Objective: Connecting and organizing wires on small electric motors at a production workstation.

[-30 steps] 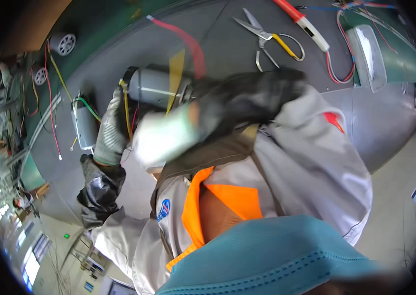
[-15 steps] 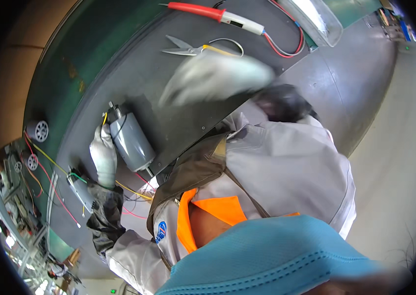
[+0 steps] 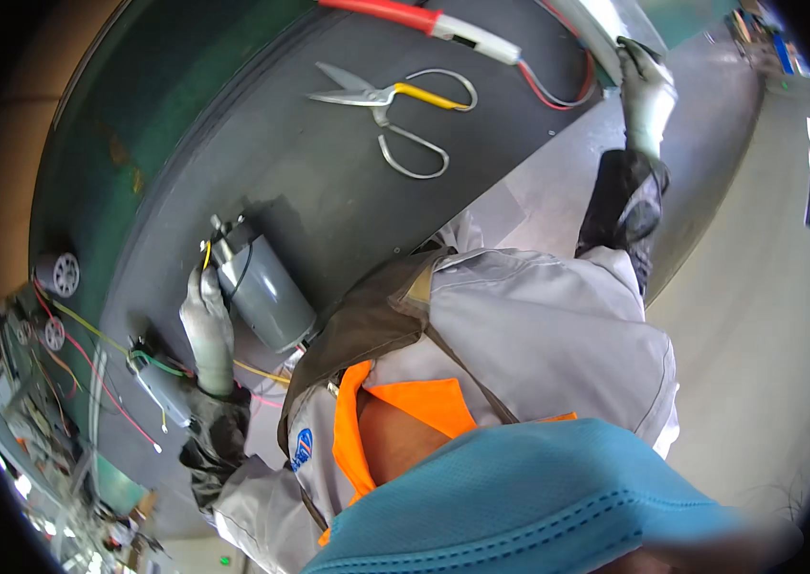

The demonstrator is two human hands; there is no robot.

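Observation:
At the left, my left hand (image 3: 206, 325), in a white glove, is beside a grey cylindrical motor (image 3: 266, 287). Its fingers close around a short yellow wire (image 3: 207, 253) at the motor's upper end; the exact grip is partly hidden. The motor lies tilted on the dark mat, with its lower end near my apron. My right hand (image 3: 649, 96), also gloved, reaches out at the upper right. Its dark fingertips are apart, at the near rim of a clear plastic bin (image 3: 608, 40); I see nothing held in them.
Scissors (image 3: 381, 99) with one yellow handle lie spread on the mat (image 3: 328, 182). Beyond them is a red-and-white probe tool (image 3: 462, 34) with a cable. A smaller grey motor (image 3: 161, 387) with coloured wires lies left of my left hand, near a grey slotted cylinder (image 3: 63, 275).
My right hand has swept from over the scissors to the bin at the upper right, uncovering the scissors' lower handle. My left hand stays at the motor's upper end.

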